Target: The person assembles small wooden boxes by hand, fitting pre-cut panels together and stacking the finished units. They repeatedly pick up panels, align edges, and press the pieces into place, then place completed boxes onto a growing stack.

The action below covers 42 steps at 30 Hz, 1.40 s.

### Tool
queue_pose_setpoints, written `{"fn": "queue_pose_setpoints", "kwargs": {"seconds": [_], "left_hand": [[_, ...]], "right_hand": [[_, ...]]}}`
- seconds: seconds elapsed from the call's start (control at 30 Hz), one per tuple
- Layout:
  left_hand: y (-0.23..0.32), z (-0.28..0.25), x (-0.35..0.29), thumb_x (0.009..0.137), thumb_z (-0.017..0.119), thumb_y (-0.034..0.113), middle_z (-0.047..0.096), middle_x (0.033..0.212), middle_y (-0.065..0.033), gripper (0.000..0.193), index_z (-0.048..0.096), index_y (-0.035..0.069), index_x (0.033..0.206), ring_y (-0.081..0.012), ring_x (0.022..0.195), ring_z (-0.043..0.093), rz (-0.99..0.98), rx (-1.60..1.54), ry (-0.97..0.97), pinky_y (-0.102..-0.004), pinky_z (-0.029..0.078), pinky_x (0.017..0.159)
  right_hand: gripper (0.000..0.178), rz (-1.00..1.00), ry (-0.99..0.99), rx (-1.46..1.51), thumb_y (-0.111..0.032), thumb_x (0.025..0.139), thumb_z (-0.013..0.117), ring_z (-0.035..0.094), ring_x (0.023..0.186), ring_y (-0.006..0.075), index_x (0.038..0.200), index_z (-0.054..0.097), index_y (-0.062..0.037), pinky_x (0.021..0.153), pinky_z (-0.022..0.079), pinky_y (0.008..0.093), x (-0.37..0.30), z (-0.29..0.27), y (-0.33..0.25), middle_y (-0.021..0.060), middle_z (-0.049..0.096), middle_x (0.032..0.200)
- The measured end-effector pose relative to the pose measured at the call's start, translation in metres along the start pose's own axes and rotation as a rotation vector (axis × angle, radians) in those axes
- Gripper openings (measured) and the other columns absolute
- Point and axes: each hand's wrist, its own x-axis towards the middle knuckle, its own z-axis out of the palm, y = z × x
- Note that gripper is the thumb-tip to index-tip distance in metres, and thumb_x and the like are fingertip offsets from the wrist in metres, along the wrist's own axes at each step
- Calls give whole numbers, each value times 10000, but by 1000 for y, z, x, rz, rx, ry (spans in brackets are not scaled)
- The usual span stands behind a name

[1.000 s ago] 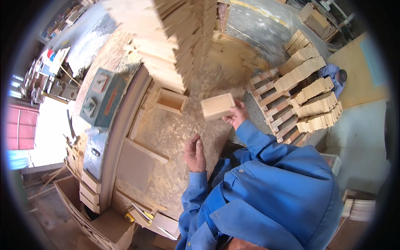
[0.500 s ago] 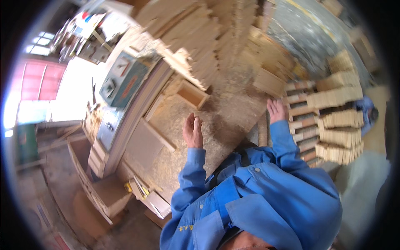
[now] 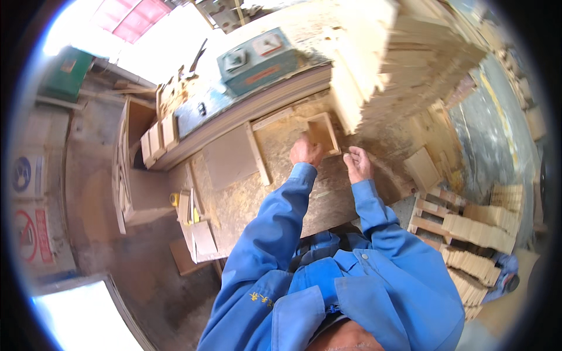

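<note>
A small open wooden box (image 3: 332, 132) lies on the dusty worktable (image 3: 328, 193), in front of a tall stack of boards. My left hand (image 3: 305, 151) is closed over the near left side of this box, its fingers partly hidden and a little blurred. Just off the box's near right corner is my right hand (image 3: 358, 165), thumb and fingers drawn together in a pinch. Whatever is between those fingertips, if anything, is too small to make out.
Wooden boards (image 3: 404, 76) are stacked high at the back right. A green machine box (image 3: 257, 61) with switches stands behind the table. A wooden strip (image 3: 257, 153) and brown panel (image 3: 229, 158) lie left of my hands. Stacked wood pieces (image 3: 477, 231) stand at right.
My view has swung to the right and both hands have moved forward to the box. The left hand has closed at its side; the right fingers, spread before, are now pinched.
</note>
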Motion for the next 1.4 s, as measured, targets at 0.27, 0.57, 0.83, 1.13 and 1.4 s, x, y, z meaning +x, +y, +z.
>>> {"fn": "queue_pose_setpoints", "kwargs": {"seconds": [0.27,0.57,0.83,1.13,1.4], "left_hand": [[-91,-36,-87,851,638,182,649,993,-155,222,625,132,1067,-391,894,678,381,-83,9,-506,538,712],[-235,-126,-174,864,779,223,643,1181,-145,468,629,145,1301,-367,1043,649,106,-260,452,-437,560,865],[-387,-168,-265,795,818,290,548,1353,-220,636,586,73,1345,-422,1236,524,-478,124,589,-491,461,1041],[-451,-210,-184,792,809,328,549,1361,-224,723,529,81,1411,-419,1224,531,-436,110,724,-487,465,1030],[-493,-218,-148,718,843,408,635,1206,-174,824,541,69,1406,-395,1147,569,-506,60,423,-456,474,1016]], "right_hand": [[655,128,-475,252,-235,957,704,622,1164,244,1502,395,-43,995,528,393,-22,24,-6,158,569,1370],[582,412,-622,222,-180,951,672,665,1139,259,1480,459,-67,940,584,447,-48,65,-18,109,630,1305],[556,429,-460,232,-290,946,688,632,1190,314,1436,508,-96,1008,534,499,-57,95,-9,136,632,1323],[587,559,-358,186,-418,899,738,625,1190,300,1381,585,-120,1010,484,460,-53,79,21,125,667,1321],[588,489,-314,198,-431,911,730,647,1176,283,1390,577,-125,991,514,449,-65,82,22,112,682,1302]]}}
